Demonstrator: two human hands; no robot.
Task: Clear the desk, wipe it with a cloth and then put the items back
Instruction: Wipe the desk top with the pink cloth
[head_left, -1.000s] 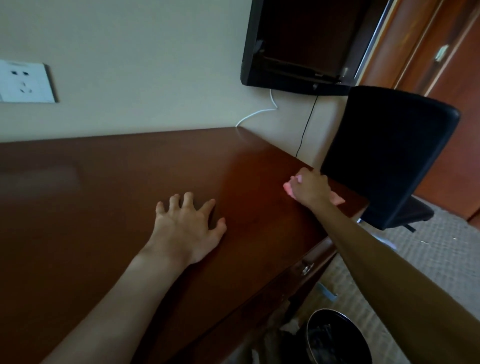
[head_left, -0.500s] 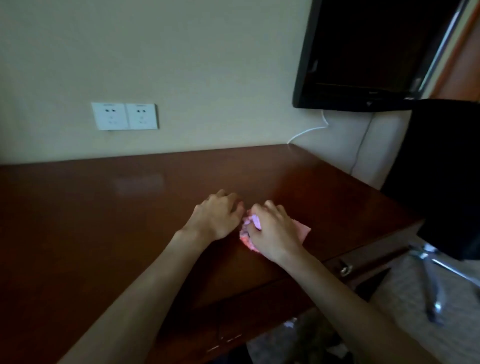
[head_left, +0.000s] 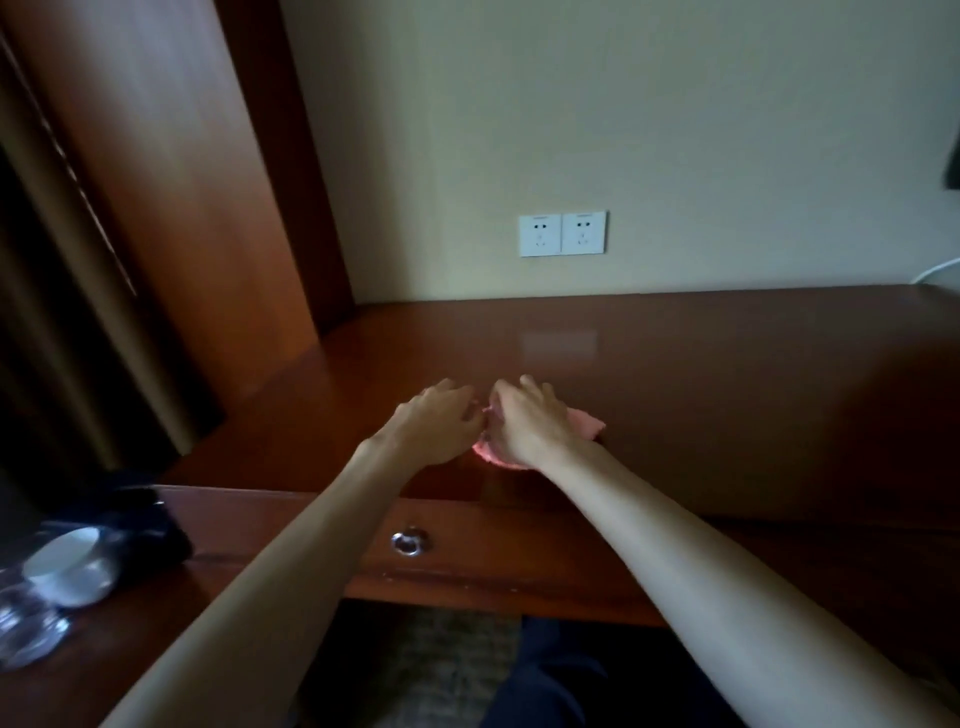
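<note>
**Both hands bunch the cloth at mid-counter**

The pink cloth (head_left: 586, 423) lies on the counter (head_left: 727, 374) under the right hand (head_left: 527, 423), which presses on it with fingers curled. The left hand (head_left: 441, 421), loosely curled, touches its left edge. Cup (head_left: 70, 564) and glassware (head_left: 23, 631) wait near left, well apart.

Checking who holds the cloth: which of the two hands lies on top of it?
The right hand presses down on the crumpled pink cloth; the left hand only meets its edge.
</note>
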